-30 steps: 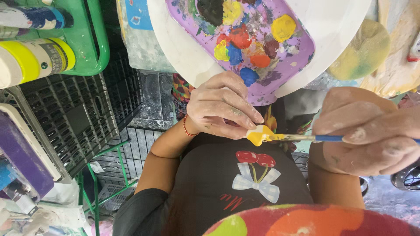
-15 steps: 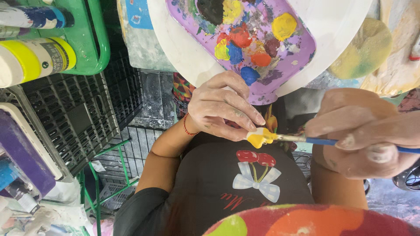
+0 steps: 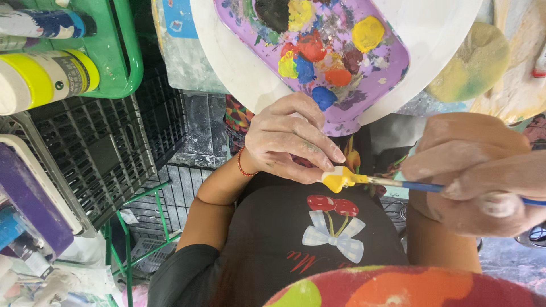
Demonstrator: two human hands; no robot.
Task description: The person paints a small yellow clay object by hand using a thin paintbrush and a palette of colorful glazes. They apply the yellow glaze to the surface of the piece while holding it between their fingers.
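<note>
A: Where is the small yellow piece [image 3: 336, 178]?
B: Pinched at the fingers [image 3: 318, 156] of the left hand [image 3: 290, 139], below the purple paint palette [image 3: 341, 51].
A: And the right hand [image 3: 478, 173]?
B: Closed around a blue-handled paintbrush [image 3: 409, 185], its bristles touching the piece.

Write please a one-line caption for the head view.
Left hand holds a small yellow piece while right hand paints it with a brush.
</note>
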